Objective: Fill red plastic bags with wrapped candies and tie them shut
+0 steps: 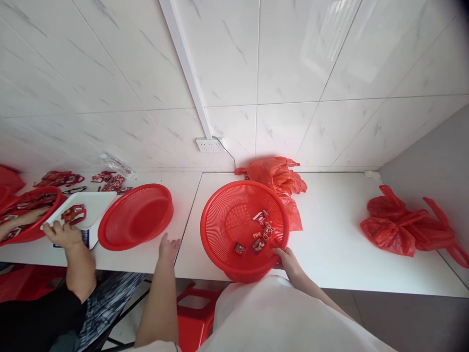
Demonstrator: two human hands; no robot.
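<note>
While the right hand (288,264) has its fingers clamped on the near-right rim of the perforated red basket (222,220) over the tabletop (330,239), the left hand (169,248), fingers apart, hangs leftward, farther from perhaps 5 wrapped sweets (268,231) inside.

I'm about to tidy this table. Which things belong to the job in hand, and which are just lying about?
Probably the job:
- gripped basket, in the right hand
- small wrapped packets inside it
- neighbouring basket, near the open left hand

Untouched, perhaps just lying about:
- clear bottle
- red bags at far right
</note>
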